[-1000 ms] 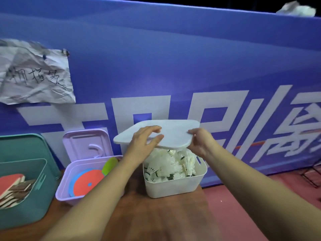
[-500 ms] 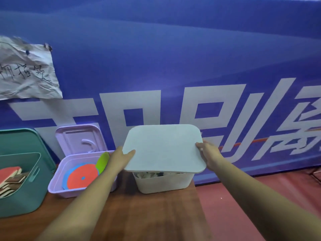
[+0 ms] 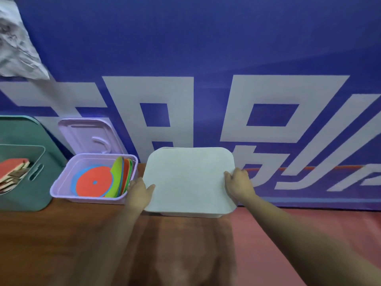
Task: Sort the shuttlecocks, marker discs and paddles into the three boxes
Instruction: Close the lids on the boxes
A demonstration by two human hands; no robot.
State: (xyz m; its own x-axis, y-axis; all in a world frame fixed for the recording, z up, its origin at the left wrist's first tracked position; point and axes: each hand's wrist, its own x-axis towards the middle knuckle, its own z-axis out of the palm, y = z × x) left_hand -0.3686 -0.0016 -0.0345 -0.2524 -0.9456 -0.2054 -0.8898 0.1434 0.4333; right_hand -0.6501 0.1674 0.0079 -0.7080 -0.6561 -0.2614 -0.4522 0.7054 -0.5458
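1. Head view, looking down along both my forearms, which reach forward and converge on the white lid (image 3: 189, 180); my left hand (image 3: 140, 193) grips its left edge, thumb on top, the other fingers hidden beneath.
2. My right hand (image 3: 237, 186) pinches the lid's right edge, fingers curled over the rim; wrist straight.
3. The lid lies flat over the white box (image 3: 191, 214), only a sliver of whose front rim shows; whether it is fully seated I cannot tell.
4. That box stands at the right end of the wooden table (image 3: 61, 234), against the blue banner (image 3: 206, 48).
5. Just left, the lilac box (image 3: 61, 193) stands open with marker discs (image 3: 93, 183) inside; farther left, the green box (image 3: 24, 201) holds paddles (image 3: 12, 170).
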